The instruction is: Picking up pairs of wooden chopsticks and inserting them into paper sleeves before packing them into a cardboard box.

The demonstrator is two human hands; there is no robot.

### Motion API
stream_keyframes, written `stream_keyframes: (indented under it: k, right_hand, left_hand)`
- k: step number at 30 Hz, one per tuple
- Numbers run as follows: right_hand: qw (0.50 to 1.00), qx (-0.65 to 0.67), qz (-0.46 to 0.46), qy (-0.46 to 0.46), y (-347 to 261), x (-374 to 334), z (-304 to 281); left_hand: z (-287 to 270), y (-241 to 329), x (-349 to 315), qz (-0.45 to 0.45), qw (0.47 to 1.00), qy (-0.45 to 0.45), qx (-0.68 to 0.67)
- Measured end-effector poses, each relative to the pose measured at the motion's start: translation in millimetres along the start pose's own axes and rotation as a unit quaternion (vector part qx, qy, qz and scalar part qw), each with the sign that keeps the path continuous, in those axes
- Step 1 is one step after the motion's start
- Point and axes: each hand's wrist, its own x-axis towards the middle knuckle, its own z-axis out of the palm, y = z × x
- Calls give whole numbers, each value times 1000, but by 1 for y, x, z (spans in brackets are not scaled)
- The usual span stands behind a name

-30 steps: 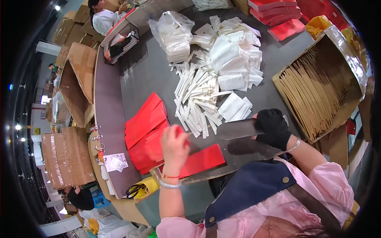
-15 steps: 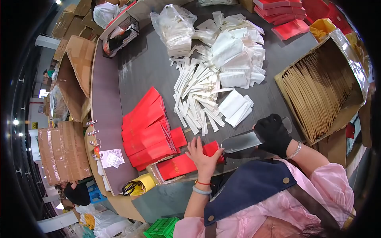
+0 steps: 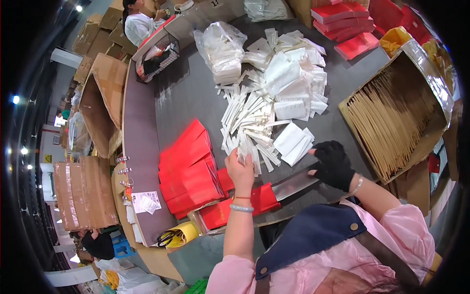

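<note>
My bare left hand point(image 3: 240, 170) reaches over the near edge of a pile of narrow white strips point(image 3: 247, 112), its fingers curled round the ends of some. Below its wrist lies a red packet point(image 3: 218, 213) in a shallow cardboard holder point(image 3: 197, 221). From the packet's right end a smooth, greyish, see-through sheet-like piece point(image 3: 296, 186) extends along the table. My right hand point(image 3: 334, 166), in a black fingerless glove, hovers by that piece's far end. Its thumb and forefinger are apart, with nothing between them. Flat white packets point(image 3: 293, 143) lie just left of it.
Red envelopes point(image 3: 188, 171) are fanned out at left, beside scissors point(image 3: 169, 237) in a yellow holder. An open carton point(image 3: 391, 127) full of brown card pieces stands at right. White packets and a clear bag point(image 3: 220, 51) lie further back. Another person point(image 3: 139, 27) is at far left.
My left hand has left the red packet and moved up to the white strips. My right hand has let go of the see-through piece, which now sits against the red packet.
</note>
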Motion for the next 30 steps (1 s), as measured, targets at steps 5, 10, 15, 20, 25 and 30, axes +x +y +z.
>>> stream_keyframes:
  k: [5, 10, 15, 20, 25, 30]
  right_hand:
    - [997, -6, 57, 50, 9, -16, -40]
    - [991, -3, 97, 88, 20, -24, -60]
    - [984, -43, 128, 117, 39, -32, -78]
    - [970, -76, 137, 188, 67, -50, -89]
    - [911, -143, 311, 229, 127, -99, -113]
    - [872, -212, 425, 120, 177, -142, -123]
  left_hand:
    - [24, 15, 30, -89, 994, -66, -27]
    - [19, 13, 35, -101, 988, -76, -86]
    - [8, 24, 19, -35, 997, -5, -62]
    - [38, 73, -11, 79, 982, -162, -64]
    - [50, 74, -13, 173, 976, -116, 67]
    - [51, 80, -14, 189, 972, -131, 39]
